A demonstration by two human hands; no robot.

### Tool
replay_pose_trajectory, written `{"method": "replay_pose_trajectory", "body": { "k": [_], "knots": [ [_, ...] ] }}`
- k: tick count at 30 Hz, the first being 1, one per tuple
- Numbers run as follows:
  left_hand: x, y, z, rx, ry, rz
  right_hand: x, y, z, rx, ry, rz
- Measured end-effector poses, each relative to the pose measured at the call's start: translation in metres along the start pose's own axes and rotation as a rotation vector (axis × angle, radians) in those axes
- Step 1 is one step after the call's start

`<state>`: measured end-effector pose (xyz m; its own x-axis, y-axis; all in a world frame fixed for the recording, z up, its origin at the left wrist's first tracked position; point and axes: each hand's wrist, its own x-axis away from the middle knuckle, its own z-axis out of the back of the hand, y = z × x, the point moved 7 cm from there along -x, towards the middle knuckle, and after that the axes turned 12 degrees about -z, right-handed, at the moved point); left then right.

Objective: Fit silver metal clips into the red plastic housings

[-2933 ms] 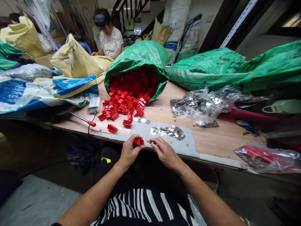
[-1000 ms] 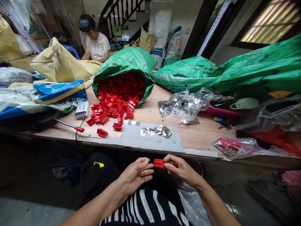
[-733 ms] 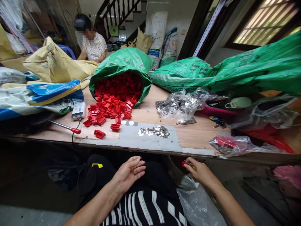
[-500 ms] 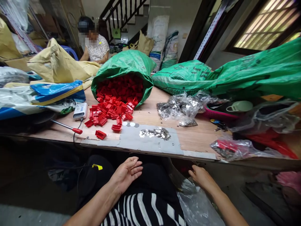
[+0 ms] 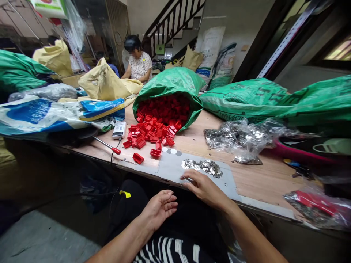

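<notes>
Our left hand [image 5: 161,206] is open, our right hand [image 5: 204,187] flat by the shiny bits [image 5: 203,166]. A careless swipe could spill them.

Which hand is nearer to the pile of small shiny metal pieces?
Right. The right hand rests on the grey sheet just before the metal pieces; the left hand lies open over the lap.

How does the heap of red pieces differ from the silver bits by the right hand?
The red pieces are chunky and matt; the silver bits are tiny, flat and shiny. The red pieces spill from a green sack; the silver bits lie on a grey mat beside the right hand. Both lie loose.
</notes>
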<state>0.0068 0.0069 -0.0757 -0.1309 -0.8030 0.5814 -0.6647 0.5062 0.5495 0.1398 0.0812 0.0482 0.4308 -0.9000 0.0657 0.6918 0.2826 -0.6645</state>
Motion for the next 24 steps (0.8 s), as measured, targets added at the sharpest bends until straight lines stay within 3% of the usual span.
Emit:
{"method": "replay_pose_trajectory", "body": {
  "k": [2,6,11,15,20,24],
  "knots": [
    [0.0,0.001,0.002,0.009,0.001,-0.003,-0.029,-0.021,-0.013,0.108,0.078,0.089],
    [0.001,0.003,0.006,0.019,0.024,-0.019,-0.079,-0.047,-0.049,0.303,0.092,0.125],
    [0.003,0.011,0.007,0.017,0.029,-0.065,-0.104,-0.056,-0.061,0.324,0.106,0.087],
    [0.003,0.03,0.002,-0.027,-0.014,-0.226,-0.075,-0.056,-0.042,0.119,0.091,0.108],
    [0.014,0.046,-0.019,-0.062,-0.102,-0.477,-0.007,-0.054,-0.028,-0.224,-0.118,0.113],
    [0.021,0.04,-0.031,-0.113,-0.15,-0.488,0.027,-0.043,-0.028,-0.317,-0.166,0.022]
  ]
}}
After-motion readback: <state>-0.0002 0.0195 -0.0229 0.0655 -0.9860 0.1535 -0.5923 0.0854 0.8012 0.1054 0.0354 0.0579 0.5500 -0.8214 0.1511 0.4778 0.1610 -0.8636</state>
